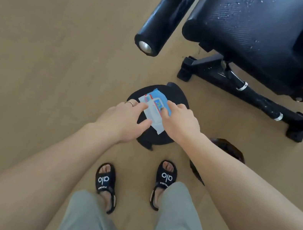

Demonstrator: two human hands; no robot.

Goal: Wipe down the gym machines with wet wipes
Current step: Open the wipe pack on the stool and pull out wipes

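A blue and white pack of wet wipes (153, 105) lies on a round black stool (178, 97) in front of me. My left hand (123, 120) grips the pack's near left end, thumb under its edge. My right hand (180, 123) pinches the pack at its lid on the right side. At the upper right stands a black gym machine with a padded seat (248, 28), flecked with white specks, and a black foam roller pad (168, 16) with a metal end cap.
The machine's black steel base frame (251, 92) runs across the tan floor to the right of the stool. A dark round object (225, 148) lies partly hidden under my right forearm. My feet in black sandals (165, 180) stand just behind the stool.
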